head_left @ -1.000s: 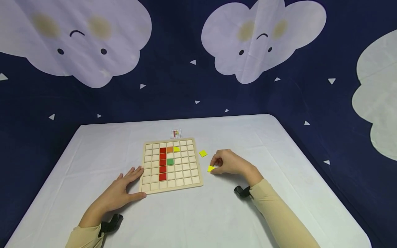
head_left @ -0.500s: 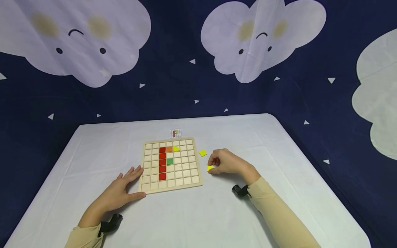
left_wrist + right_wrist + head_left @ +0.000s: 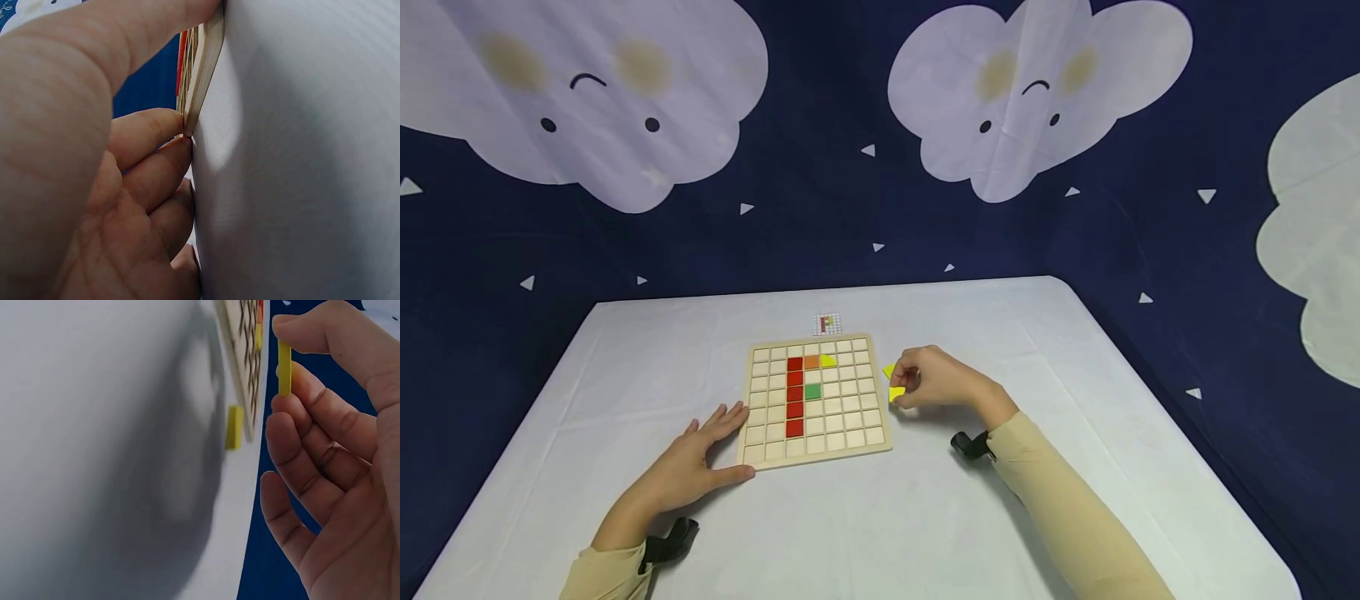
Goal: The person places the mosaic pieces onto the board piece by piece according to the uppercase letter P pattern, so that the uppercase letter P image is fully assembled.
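Note:
My right hand [image 3: 942, 379] pinches a flat yellow square tile [image 3: 896, 394] between thumb and fingers, just off the board's right side. The right wrist view shows that tile [image 3: 285, 372] edge-on, lifted off the table. A second yellow tile [image 3: 887, 371] lies on the table beside the board, partly behind the right hand's fingers. The wooden grid board [image 3: 820, 457] bears a column of red tiles [image 3: 794, 393], an orange tile [image 3: 812, 362], a yellow piece with a rounded corner [image 3: 828, 361] and a green tile [image 3: 812, 392]. My left hand [image 3: 681, 467], fingers spread, touches the board's left edge and near-left corner.
A small printed card [image 3: 827, 324] with a coloured grid pattern lies behind the board. Everything rests on a white-covered table [image 3: 865, 533]. A dark blue cloth [image 3: 820, 225] with clouds hangs behind it.
My right hand has moved left and slightly away from me with the yellow tile, closer to the board, and now partly covers the other yellow tile. My left hand stays put.

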Demonstrator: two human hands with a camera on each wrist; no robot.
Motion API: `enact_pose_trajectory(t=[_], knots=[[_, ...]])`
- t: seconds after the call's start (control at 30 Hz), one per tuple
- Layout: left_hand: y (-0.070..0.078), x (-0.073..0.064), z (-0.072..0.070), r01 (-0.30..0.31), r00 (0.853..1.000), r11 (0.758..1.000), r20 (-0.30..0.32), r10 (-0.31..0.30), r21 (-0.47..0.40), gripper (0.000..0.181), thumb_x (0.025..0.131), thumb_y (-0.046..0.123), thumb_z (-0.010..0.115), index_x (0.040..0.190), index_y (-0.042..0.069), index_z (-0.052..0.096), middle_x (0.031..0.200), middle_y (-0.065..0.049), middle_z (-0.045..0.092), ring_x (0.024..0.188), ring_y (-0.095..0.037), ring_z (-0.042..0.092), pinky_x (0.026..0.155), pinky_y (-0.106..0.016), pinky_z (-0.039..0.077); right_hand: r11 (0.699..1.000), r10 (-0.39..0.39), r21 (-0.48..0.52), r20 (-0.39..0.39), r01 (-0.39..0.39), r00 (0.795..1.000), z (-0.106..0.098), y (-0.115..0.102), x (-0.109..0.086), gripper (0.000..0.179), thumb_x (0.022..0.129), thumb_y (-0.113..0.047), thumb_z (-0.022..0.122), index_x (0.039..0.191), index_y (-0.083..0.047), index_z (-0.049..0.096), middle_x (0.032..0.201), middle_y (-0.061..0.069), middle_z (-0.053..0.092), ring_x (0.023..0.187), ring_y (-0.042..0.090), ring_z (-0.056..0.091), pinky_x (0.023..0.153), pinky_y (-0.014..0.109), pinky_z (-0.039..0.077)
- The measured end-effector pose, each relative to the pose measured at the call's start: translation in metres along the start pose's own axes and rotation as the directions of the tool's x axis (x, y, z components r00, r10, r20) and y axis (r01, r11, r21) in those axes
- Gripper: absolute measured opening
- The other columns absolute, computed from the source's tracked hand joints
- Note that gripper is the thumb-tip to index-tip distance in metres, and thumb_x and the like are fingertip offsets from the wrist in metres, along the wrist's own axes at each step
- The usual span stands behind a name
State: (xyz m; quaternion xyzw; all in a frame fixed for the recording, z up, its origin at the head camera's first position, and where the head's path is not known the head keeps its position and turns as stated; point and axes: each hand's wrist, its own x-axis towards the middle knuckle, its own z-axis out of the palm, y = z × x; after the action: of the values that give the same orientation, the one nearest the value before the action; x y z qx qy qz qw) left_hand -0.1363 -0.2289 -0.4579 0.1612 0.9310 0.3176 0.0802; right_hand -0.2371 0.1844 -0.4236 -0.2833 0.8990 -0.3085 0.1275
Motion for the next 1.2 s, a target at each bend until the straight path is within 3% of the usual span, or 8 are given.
enact_pose_trajectory(t=[0.53, 1.2], knots=[[0.001, -0.002, 0.0, 0.018, 1.0, 1.0, 0.005, -0.018, -0.005, 0.101, 0.082, 0.047, 0.091, 0.162, 0.004, 0.046, 0.17, -0.022, 0.039, 0.162, -0.052, 0.025, 0.128, -0.078, 0.014, 0.994, -0.103, -0.019, 0.078, 0.105, 0.992, 0.016, -0.043, 0.063, 0.018, 0.085, -0.017, 0.089, 0.098, -0.012, 0.078, 0.098, -0.001, 0.071, 0.084, 0.008, 0.06, 0.077, 0.02, 0.054], [-0.001, -0.001, -0.001, -0.011, 1.0, 1.0, 0.006, 0.011, -0.009, 0.1, 0.083, 0.047, 0.09, 0.162, 0.003, 0.046, 0.17, -0.024, 0.038, 0.161, -0.053, 0.025, 0.128, -0.079, 0.014, 0.994, -0.099, -0.034, 0.134, 0.104, 0.986, 0.035, -0.041, 0.09, 0.016, 0.089, -0.017, 0.089, 0.1, -0.012, 0.079, 0.097, -0.002, 0.074, 0.085, 0.006, 0.064, 0.078, 0.017, 0.056]])
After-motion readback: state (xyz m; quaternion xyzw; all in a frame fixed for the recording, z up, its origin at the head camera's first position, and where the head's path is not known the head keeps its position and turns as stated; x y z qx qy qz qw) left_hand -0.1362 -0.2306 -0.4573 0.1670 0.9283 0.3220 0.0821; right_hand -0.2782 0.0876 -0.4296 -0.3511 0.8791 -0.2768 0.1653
